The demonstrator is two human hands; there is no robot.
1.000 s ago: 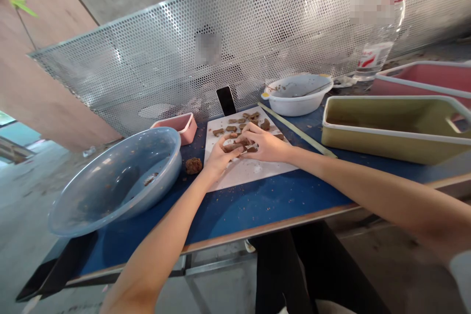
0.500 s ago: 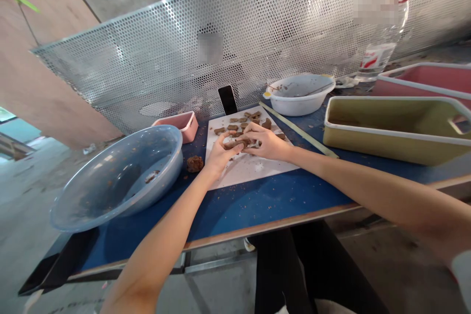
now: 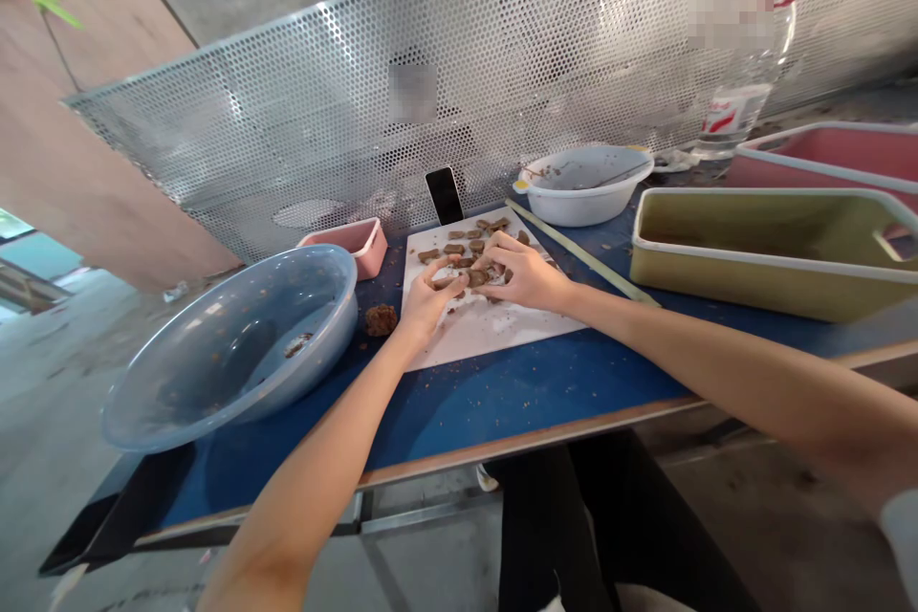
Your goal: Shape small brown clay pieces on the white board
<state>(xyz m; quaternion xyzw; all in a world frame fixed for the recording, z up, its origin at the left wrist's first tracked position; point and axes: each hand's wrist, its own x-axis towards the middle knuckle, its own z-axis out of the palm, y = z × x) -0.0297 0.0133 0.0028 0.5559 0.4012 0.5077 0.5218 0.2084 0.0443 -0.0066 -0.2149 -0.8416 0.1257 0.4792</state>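
A white cutting board (image 3: 494, 330) lies on the blue table with several small brown dough-like pieces (image 3: 453, 249) scattered on its far half. My left hand (image 3: 425, 298) and my right hand (image 3: 517, 274) meet over the middle of the board, fingers curled and pinching brown pieces (image 3: 477, 278) between them. A round brown lump (image 3: 381, 318) sits on the table just left of the board.
A big translucent blue basin (image 3: 229, 344) stands at the left, a small pink box (image 3: 351, 237) behind it. A phone (image 3: 443, 195) leans on the perforated metal screen. A white bowl (image 3: 584, 184), a long stick (image 3: 580, 253), a yellow-green tray (image 3: 775, 249), a pink tray and a bottle (image 3: 738, 86) are at the right.
Both hands have shifted slightly farther up the board and keep working the brown pieces between the fingertips. The rest stays where it was.
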